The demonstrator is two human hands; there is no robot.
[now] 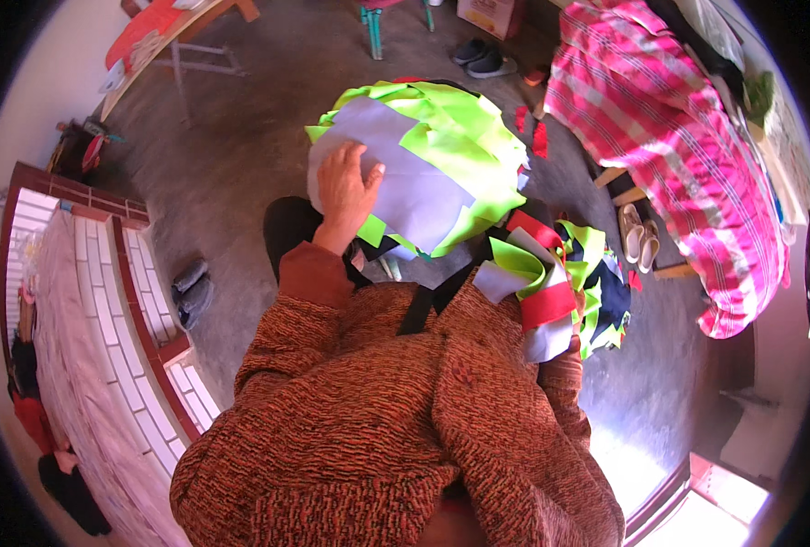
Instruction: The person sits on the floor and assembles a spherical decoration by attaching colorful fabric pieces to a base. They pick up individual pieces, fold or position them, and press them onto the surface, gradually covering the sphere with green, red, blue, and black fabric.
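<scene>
A broad pile of lime-green fabric pieces [464,137] sits in front of my knees, with lavender fabric pieces [414,187] lying over its near left part. My left hand [343,190] rests on the lavender cloth, fingers stretched out and thumb apart, gripping nothing. By my right side is a bunch of red, lavender and lime fabric strips [547,305], curled and overlapping. Just a sliver of my right hand [574,345] shows beneath that bunch; its fingers are hidden behind the cloth. More lime and black fabric scraps [610,296] hang beyond it.
A bed or bench under a pink checked cloth [642,137] stands at the right, with light slippers [638,239] beside it. Dark shoes [483,59] lie at the back, others [193,292] at the left. Red scraps [539,139] dot the floor. A wooden table [164,46] stands far left.
</scene>
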